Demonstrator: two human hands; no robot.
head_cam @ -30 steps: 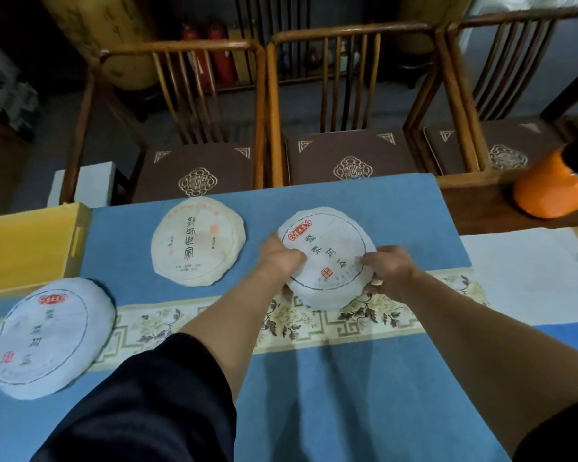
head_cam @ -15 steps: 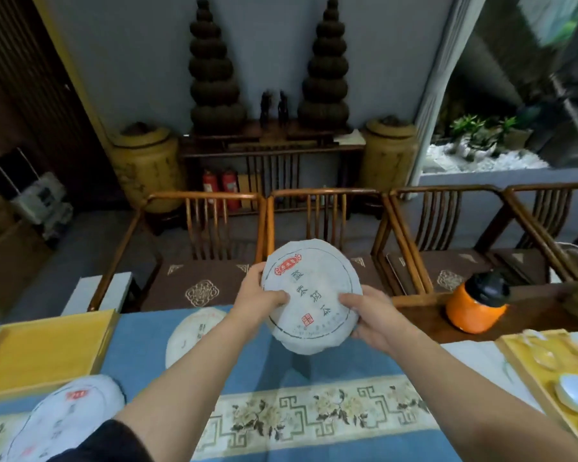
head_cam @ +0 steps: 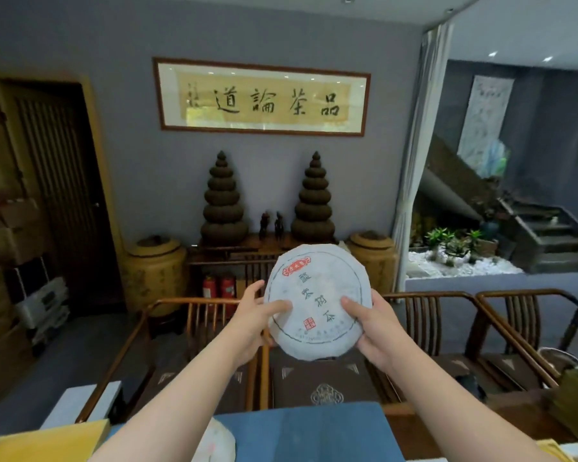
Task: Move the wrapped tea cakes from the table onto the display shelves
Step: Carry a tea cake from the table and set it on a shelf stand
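Observation:
I hold a round tea cake (head_cam: 316, 295) wrapped in white paper with a red label and dark characters, raised in front of me above the chairs. My left hand (head_cam: 252, 323) grips its left edge, thumb on the face. My right hand (head_cam: 369, 330) grips its right edge the same way. The cake is tilted with its face toward me. A second wrapped tea cake (head_cam: 216, 443) lies on the blue table cloth (head_cam: 301, 428) at the bottom, partly hidden by my left forearm. No display shelves are in view.
Wooden chairs (head_cam: 317, 378) with brown cushions stand just past the table's far edge. A yellow tray (head_cam: 47, 443) lies at bottom left. Behind the chairs are a dark console with two stacked towers (head_cam: 224, 201), yellow jars (head_cam: 154, 271) and red extinguishers (head_cam: 219, 286). A wooden door (head_cam: 60, 195) is left.
Both hands lifted the tea cake off the table and raised it higher in front of me. My view tilted up from the table to the wall and room.

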